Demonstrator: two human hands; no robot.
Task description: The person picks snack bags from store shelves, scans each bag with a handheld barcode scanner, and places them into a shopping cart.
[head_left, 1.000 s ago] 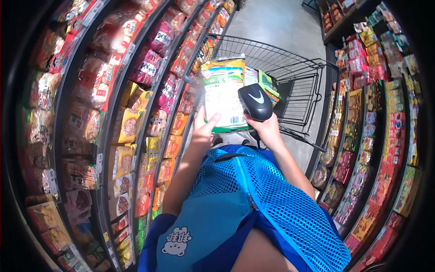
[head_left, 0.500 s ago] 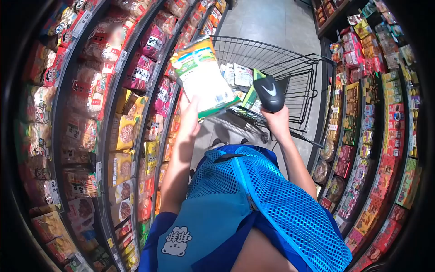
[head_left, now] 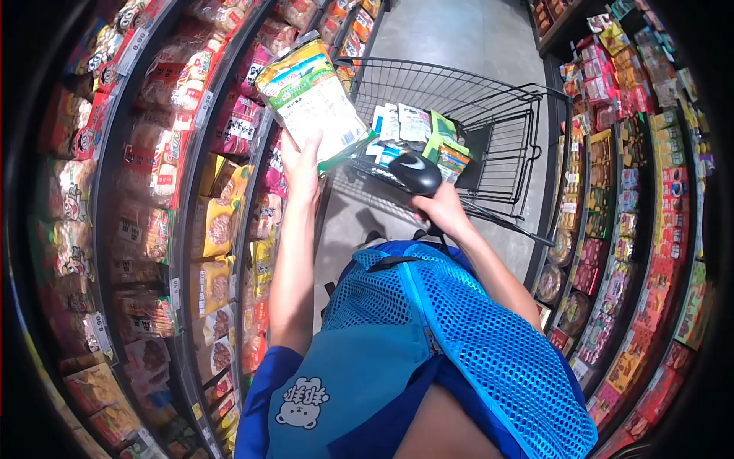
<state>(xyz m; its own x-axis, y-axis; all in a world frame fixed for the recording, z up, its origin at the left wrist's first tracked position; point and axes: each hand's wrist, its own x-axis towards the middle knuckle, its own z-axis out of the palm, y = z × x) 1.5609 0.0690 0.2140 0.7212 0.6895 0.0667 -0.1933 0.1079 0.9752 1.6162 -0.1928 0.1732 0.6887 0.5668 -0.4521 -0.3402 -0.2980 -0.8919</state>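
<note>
My left hand point(head_left: 303, 162) grips the lower edge of a snack bag point(head_left: 317, 103), which is yellow and green at the top with a white printed panel and a barcode near its lower corner. The bag is tilted, beside the left shelves. In my right hand point(head_left: 443, 208) is a black handheld barcode scanner point(head_left: 417, 174), its head turned toward the bag but apart from it. Just beyond the scanner, several packets point(head_left: 414, 125) lie in the near part of a black wire shopping cart point(head_left: 505, 145). My fingers partly hide the bag's lower edge.
Shelves of packaged snacks point(head_left: 157, 153) line the left side, with price tags along their edges. More shelves point(head_left: 612, 222) with small packages stand on the right. The cart is in the aisle between them, on a grey tiled floor point(head_left: 436, 34).
My left hand has moved left with the snack bag. My right hand has swung the scanner left and lower, its head now pointing toward the bag; more packets in the cart show.
</note>
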